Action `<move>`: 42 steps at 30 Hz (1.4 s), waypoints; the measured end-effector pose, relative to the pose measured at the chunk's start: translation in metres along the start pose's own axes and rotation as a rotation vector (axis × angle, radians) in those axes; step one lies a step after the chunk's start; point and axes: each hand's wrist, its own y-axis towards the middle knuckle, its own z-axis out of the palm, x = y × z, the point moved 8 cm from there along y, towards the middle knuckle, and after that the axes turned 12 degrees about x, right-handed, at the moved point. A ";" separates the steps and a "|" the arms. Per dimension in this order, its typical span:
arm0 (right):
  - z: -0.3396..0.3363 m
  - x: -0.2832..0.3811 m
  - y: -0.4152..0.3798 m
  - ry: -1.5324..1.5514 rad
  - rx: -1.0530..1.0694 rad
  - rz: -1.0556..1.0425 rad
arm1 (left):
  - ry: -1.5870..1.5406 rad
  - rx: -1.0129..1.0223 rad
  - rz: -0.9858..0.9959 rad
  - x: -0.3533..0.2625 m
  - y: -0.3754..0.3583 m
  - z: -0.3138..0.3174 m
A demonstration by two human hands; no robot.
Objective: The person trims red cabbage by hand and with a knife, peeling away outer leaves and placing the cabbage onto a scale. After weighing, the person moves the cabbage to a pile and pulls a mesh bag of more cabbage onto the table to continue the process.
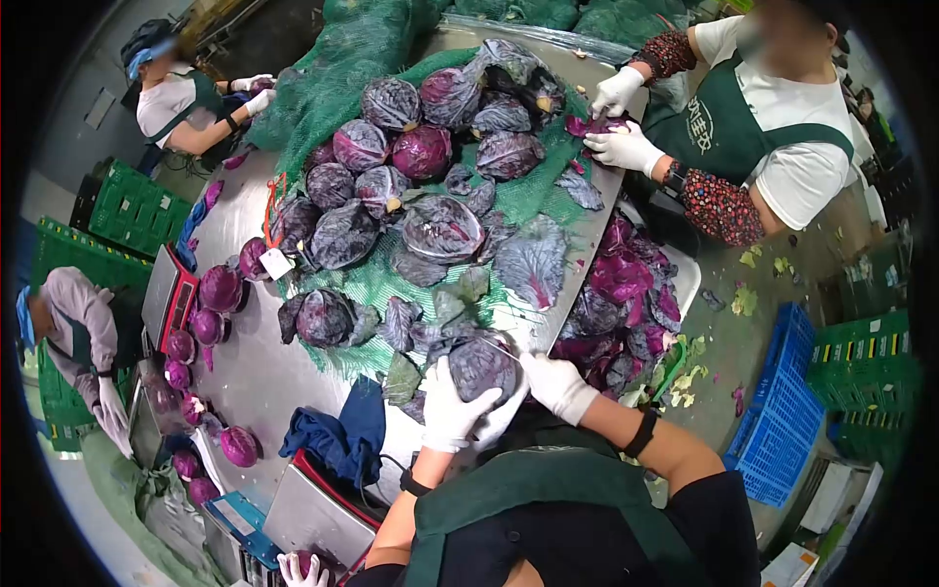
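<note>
A dusky purple cabbage [473,374] rests at the near edge of the metal table [256,362]. My left hand [455,403], in a white glove, grips it from the left with the thumb across its front. On its right side my right hand [556,383], also gloved, is closed around a thin blade [501,346] whose tip reaches the cabbage; the handle is hidden in the fist. Loose outer leaves [401,377] lie left of the cabbage. Beyond it, more cabbages [443,227] are heaped on a green mesh net [366,349].
A bin of purple leaves [626,284] stands right of the table. One co-worker [773,127] handles leaves at upper right; others stand at left. Trimmed cabbages [221,289] line the left side, near scales [318,519] and a blue cloth [342,430]. A blue crate [778,406] is at right.
</note>
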 end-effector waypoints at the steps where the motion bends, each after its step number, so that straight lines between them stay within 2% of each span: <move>1: -0.001 -0.003 0.006 0.000 0.045 -0.030 | -0.068 -0.016 0.015 -0.001 0.003 -0.003; 4: -0.007 -0.001 -0.007 0.044 0.072 -0.102 | -0.065 -0.011 0.048 -0.002 0.003 -0.005; 6: -0.005 0.001 -0.012 -0.056 0.126 -0.137 | -0.051 -0.028 0.043 0.003 0.005 -0.003; 8: 0.025 -0.017 0.003 0.058 0.180 0.014 | -0.063 -0.033 0.089 0.002 0.005 -0.003; 9: 0.026 -0.013 0.009 0.011 -0.055 -0.154 | -0.084 -0.058 0.094 0.009 0.009 -0.002; 10: 0.030 -0.019 0.018 -0.007 0.016 -0.054 | -0.094 -0.071 0.082 0.010 0.011 -0.003; 13: 0.034 -0.019 0.014 0.049 0.133 -0.021 | -0.070 -0.029 0.065 -0.004 0.008 -0.002; 15: 0.034 -0.017 0.012 -0.020 0.230 -0.050 | 0.194 0.023 0.079 -0.019 0.002 0.000; 16: 0.045 -0.026 0.015 0.045 0.224 -0.029 | 0.227 0.016 0.099 -0.018 -0.002 0.004; 18: 0.102 -0.045 0.025 0.051 0.126 -0.185 | 0.117 -0.045 0.215 -0.007 -0.008 0.003; 19: 0.059 -0.027 0.011 0.103 0.355 0.027 | 0.018 -0.043 0.279 0.004 -0.009 0.002; 20: 0.067 -0.027 0.018 0.125 0.371 -0.022 | -0.079 -0.044 0.339 0.015 -0.009 0.001; 21: 0.051 -0.019 0.020 0.181 0.091 -0.159 | -0.220 -0.063 0.366 0.024 -0.010 0.000; 22: 0.036 -0.014 0.013 0.245 -0.186 -0.295 | -0.211 -0.076 0.367 0.032 -0.008 0.004; 23: 0.035 -0.012 0.013 0.220 -0.209 -0.309 | -0.295 -0.092 0.356 0.036 -0.009 0.007; 24: -0.004 0.015 0.008 0.200 -0.232 -0.322 | -0.377 -0.107 0.342 0.031 -0.013 0.006; 25: -0.012 0.008 0.001 0.481 0.199 -0.004 | -0.653 -0.075 0.286 0.033 -0.012 0.009; 26: -0.030 0.018 -0.005 0.360 0.238 0.040 | -0.659 -0.048 0.352 0.032 -0.006 0.006; 28: -0.035 0.026 -0.016 0.053 -0.218 -0.258 | -0.538 0.073 0.195 -0.010 -0.006 -0.001; 30: -0.056 0.008 -0.011 0.280 0.039 0.007 | -0.055 0.077 0.270 -0.032 -0.004 0.002; 31: -0.061 -0.011 -0.008 0.401 -0.079 -0.014 | 0.031 -0.033 0.383 -0.027 -0.001 0.004; 32: -0.055 -0.046 -0.008 0.792 -0.115 0.107 | -0.089 -0.032 0.400 -0.010 0.005 0.007; 34: -0.029 -0.112 -0.010 0.852 -0.140 0.521 | -0.416 0.008 0.228 0.018 0.009 0.005; 36: -0.028 -0.104 -0.012 0.612 -0.371 0.181 | -0.438 -0.011 0.181 0.024 0.006 0.001; 38: -0.057 -0.022 -0.028 0.375 -0.218 0.119 | -0.335 -0.048 0.182 0.021 0.000 0.001; 40: -0.039 0.003 -0.025 0.456 -0.215 -0.061 | -0.243 -0.097 0.222 0.020 -0.004 0.002; 41: -0.025 -0.003 -0.017 0.507 -0.085 0.050 | -0.371 -0.124 0.110 0.040 -0.007 0.006; 42: -0.017 -0.011 -0.012 0.506 -0.072 0.046 | -0.496 -0.154 -0.004 0.059 -0.011 0.008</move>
